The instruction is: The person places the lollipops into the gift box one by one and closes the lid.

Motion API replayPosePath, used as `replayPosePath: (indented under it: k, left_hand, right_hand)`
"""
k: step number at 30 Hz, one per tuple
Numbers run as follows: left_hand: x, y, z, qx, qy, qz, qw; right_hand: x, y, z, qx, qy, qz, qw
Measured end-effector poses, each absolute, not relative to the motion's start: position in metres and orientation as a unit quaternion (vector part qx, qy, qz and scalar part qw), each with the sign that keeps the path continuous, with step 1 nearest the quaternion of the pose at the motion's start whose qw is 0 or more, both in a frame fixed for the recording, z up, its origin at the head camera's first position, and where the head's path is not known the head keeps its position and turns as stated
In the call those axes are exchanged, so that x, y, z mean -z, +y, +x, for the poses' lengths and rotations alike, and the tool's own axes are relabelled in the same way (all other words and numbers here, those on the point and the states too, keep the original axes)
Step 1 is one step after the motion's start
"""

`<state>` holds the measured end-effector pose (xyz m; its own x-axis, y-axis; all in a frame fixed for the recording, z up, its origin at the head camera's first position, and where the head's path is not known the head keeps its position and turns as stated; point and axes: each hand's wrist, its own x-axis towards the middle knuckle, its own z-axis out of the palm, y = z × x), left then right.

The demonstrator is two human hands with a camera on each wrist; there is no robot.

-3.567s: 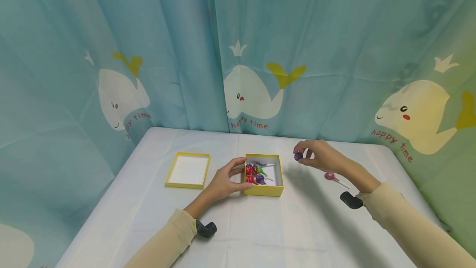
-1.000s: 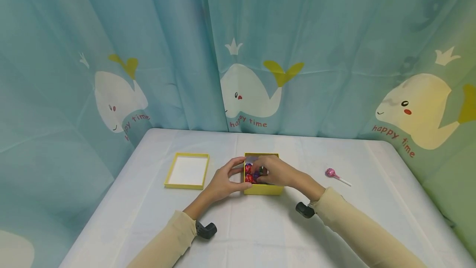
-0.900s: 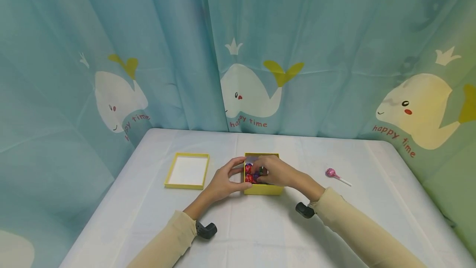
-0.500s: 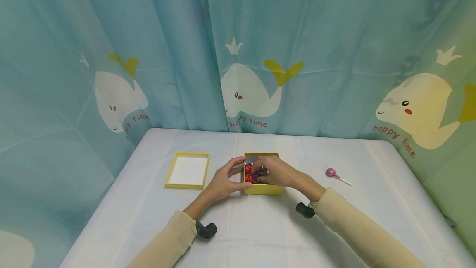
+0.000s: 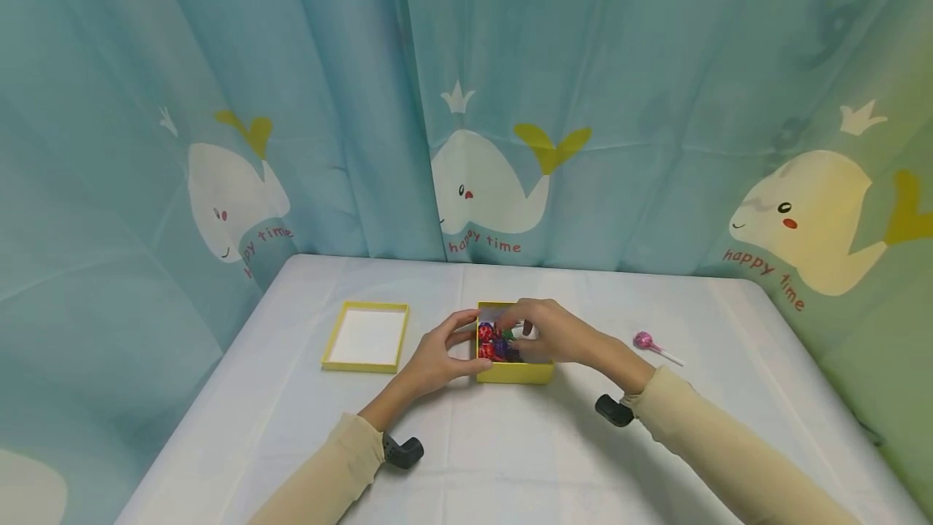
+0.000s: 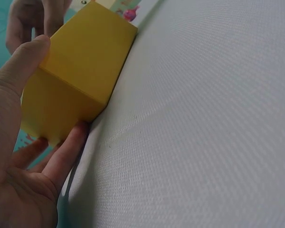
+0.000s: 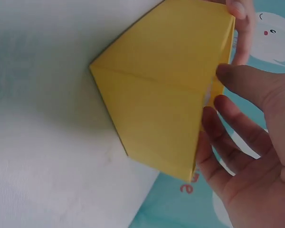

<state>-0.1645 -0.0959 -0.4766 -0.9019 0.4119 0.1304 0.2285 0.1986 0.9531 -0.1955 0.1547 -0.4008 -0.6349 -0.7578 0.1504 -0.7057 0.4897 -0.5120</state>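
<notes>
A small yellow box [image 5: 514,373] with a pale inside stands open on the table, holding several wrapped lollipops [image 5: 486,334], red, purple and green. My left hand [image 5: 436,357] grips its left side, thumb at the near corner and fingers at the far one. The left wrist view shows the thumb on the edge of the yellow wall [image 6: 92,52]. Over the box's right half, my right hand [image 5: 560,336] has its thumb and fingers apart and bare, hiding part of the contents. In the right wrist view the right-hand fingers [image 7: 235,142] lie at the box's rim.
A pink lollipop [image 5: 644,340] with a white stick lies on the table to the right, beyond the right forearm. The yellow-rimmed lid [image 5: 359,367] rests inside-up on the left. A blue curtain [image 5: 350,104] with whale prints hangs behind the white-covered table [image 5: 466,468].
My right hand brought a purple lollipop from the right into the box, let it go, and has just risen slightly up and right. My left hand keeps its grip on the box.
</notes>
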Motion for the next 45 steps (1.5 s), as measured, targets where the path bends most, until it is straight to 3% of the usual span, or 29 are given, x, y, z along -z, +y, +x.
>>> replayPosePath:
  k: [12,26,45]
  left_hand:
    - [0.479,-0.096,-0.166,-0.588,0.78,0.199,0.079]
    - [0.481,-0.096,-0.166,-0.595,0.775,0.2,0.079]
    - [0.48,-0.097,-0.166,-0.6,0.769,0.206,0.077]
  right_hand:
    - [0.387,0.198,-0.198,0.265,0.883,-0.386,-0.025]
    - [0.396,0.258,-0.192,0.255,0.899,-0.346,-0.087]
    - [0.427,0.327,-0.18,0.269,0.909,-0.293,-0.123]
